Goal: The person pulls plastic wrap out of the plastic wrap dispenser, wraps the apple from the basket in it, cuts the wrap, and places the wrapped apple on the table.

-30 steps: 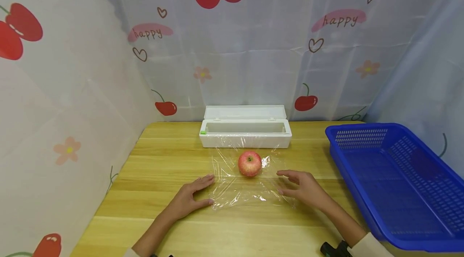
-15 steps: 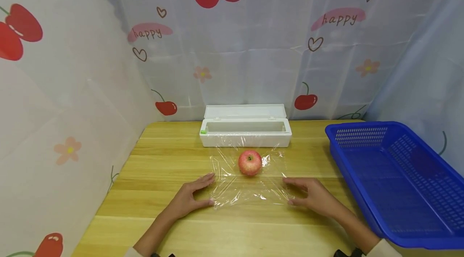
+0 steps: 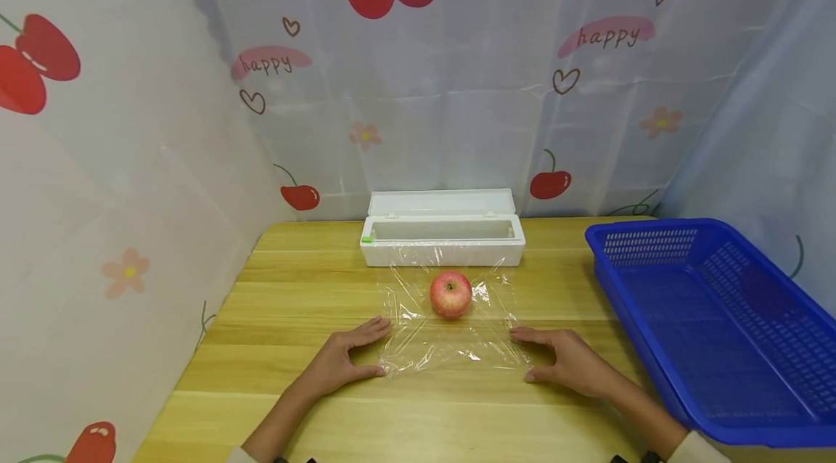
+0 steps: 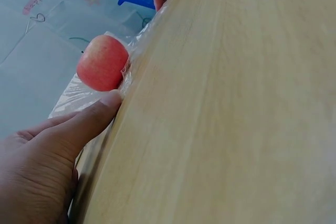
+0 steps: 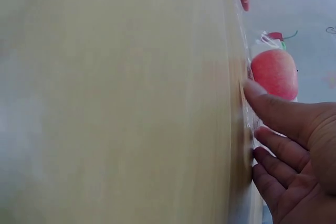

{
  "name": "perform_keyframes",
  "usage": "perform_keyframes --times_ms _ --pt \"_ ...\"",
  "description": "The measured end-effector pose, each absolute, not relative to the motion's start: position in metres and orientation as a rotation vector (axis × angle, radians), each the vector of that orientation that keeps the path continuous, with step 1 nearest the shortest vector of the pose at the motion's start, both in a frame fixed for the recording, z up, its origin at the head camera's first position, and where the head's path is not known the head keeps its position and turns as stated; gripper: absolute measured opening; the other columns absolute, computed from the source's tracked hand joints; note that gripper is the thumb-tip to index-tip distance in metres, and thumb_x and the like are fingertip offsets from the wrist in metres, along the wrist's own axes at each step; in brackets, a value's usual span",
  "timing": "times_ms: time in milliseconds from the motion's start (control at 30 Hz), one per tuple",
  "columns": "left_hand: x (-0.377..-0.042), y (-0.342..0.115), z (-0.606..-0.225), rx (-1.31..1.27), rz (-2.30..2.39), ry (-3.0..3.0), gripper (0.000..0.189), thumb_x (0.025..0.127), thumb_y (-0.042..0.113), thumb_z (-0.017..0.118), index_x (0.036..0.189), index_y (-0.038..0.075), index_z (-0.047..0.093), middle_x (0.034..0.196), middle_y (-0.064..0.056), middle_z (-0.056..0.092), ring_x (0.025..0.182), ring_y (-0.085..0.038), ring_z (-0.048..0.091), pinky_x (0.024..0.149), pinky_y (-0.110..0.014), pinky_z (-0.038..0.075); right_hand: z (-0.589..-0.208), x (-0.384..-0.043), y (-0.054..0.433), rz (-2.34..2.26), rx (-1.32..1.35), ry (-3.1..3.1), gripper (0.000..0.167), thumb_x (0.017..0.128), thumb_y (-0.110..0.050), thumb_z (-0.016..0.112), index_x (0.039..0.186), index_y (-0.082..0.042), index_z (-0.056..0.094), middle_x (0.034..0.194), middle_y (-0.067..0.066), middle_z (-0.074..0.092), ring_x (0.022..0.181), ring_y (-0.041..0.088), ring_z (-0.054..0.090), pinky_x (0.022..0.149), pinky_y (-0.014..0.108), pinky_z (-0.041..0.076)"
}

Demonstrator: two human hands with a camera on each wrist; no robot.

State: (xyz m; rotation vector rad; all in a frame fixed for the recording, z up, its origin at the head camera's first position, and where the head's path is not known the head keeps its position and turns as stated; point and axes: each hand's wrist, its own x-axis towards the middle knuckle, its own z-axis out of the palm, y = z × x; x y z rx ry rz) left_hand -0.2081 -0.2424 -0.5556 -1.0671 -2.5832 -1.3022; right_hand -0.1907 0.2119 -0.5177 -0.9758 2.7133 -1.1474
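Observation:
A red apple (image 3: 451,294) stands stem up on a wrinkled sheet of clear plastic wrap (image 3: 434,355), spread on the wooden table. At the sheet's left edge, my left hand (image 3: 342,359) rests with its thumb and fingers spread apart. My right hand (image 3: 570,361) lies the same way at the right edge. In the left wrist view, the thumb of the left hand (image 4: 58,150) touches the surface close to the apple (image 4: 103,63). In the right wrist view, the right hand (image 5: 302,156) has thumb and fingers parted, with the apple (image 5: 274,74) beyond them.
Behind the apple stands a white wrap dispenser box (image 3: 443,255) with its lid raised; the film runs out over its front. A blue plastic basket (image 3: 725,347) takes up the table's right side. Cherry-printed curtains (image 3: 444,136) enclose the back and sides.
My right hand has moved outward and toward me, reaching the right edge of the wrap. My left hand has barely shifted. Apple, box and basket stay put.

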Motion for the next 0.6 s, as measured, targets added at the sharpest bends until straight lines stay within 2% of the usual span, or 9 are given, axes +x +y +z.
perform_keyframes --times_ms 233,333,600 --pt "-0.202 -0.235 -0.543 -1.023 -1.381 -2.547 0.06 0.075 0.008 0.088 0.13 -0.003 0.066 0.14 -0.019 0.059 0.136 -0.045 0.046 0.112 -0.049 0.037 -0.519 -0.193 0.211 -1.14 -0.924 2.71 0.051 0.082 -0.018 0.086 0.129 -0.008 0.07 0.139 0.007 0.063 0.131 0.035 0.055 0.106 0.01 0.031" --pt "-0.208 -0.238 -0.55 -1.049 -1.392 -2.526 0.054 0.076 0.01 0.087 0.126 -0.001 0.07 0.138 -0.017 0.061 0.136 -0.044 0.047 0.111 -0.051 0.039 -0.518 -0.193 0.21 -1.158 -0.899 2.703 0.046 0.082 -0.017 0.085 0.125 -0.009 0.072 0.139 0.007 0.063 0.132 0.035 0.054 0.106 0.01 0.031" --pt "-0.208 -0.242 -0.557 -1.052 -1.438 -2.546 0.029 0.082 0.023 0.084 0.11 0.015 0.08 0.139 -0.008 0.062 0.138 -0.037 0.048 0.114 -0.047 0.037 -0.522 -0.192 0.21 -1.202 -0.866 2.673 0.034 0.082 -0.015 0.085 0.115 -0.011 0.076 0.139 0.009 0.063 0.132 0.036 0.053 0.104 0.007 0.03"
